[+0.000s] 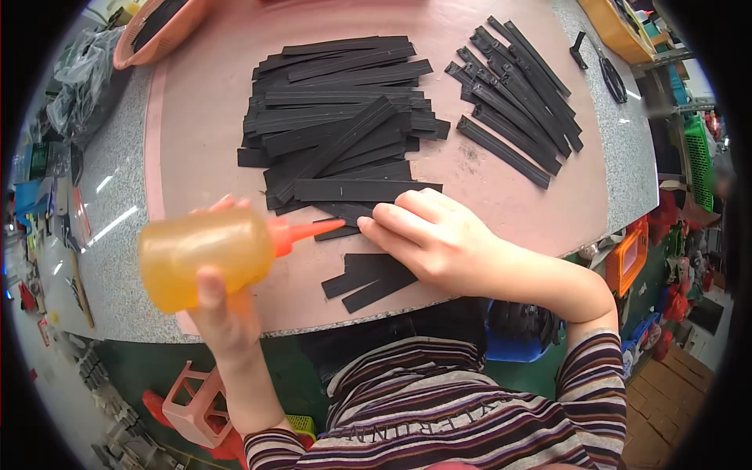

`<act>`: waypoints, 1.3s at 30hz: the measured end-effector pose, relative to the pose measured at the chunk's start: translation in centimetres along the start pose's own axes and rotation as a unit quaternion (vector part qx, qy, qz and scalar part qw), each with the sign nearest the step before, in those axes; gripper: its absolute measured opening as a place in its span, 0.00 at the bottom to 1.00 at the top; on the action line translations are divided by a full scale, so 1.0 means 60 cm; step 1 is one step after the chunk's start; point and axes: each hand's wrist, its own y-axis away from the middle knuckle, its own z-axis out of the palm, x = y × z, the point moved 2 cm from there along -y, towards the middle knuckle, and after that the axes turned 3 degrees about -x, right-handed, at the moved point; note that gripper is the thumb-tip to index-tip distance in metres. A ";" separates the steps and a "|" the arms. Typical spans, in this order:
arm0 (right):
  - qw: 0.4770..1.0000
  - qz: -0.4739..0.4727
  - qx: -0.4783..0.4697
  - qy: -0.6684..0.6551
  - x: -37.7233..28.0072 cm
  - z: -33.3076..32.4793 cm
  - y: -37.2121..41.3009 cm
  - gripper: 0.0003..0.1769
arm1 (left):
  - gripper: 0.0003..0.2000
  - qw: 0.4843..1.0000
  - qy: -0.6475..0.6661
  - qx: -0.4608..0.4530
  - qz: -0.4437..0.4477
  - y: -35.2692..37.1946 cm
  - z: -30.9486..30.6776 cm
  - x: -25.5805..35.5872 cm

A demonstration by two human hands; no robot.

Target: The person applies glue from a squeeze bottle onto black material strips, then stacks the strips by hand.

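Bottle-positioning step, I judge: left fingers (211, 288) wrapped round the bottle (184, 254), nozzle (309, 231) near strips (337, 117) on the surface (204, 133), right fingers (398, 227) curled, pinch indeterminable; next move calls for steady aim.

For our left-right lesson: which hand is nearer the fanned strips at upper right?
Right. The right hand is below-left of the fanned strips; the left hand, round the bottle, is farther down-left.
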 end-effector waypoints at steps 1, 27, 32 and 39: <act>1.000 -0.004 0.003 0.020 -0.004 0.003 0.000 0.25 | 0.37 1.000 -0.022 -0.009 -0.003 -0.006 0.008 -0.001; 0.985 0.152 0.045 -0.072 0.013 -0.034 0.020 0.14 | 0.31 0.852 0.501 -0.095 -0.115 -0.050 -0.016 0.014; 0.968 0.231 0.006 -0.102 0.024 -0.034 0.033 0.10 | 0.29 0.826 0.529 -0.109 -0.160 -0.062 0.044 -0.021; 0.867 0.341 0.143 -0.333 0.107 -0.100 0.060 0.07 | 0.28 0.798 0.557 -0.172 -0.152 -0.064 0.033 -0.030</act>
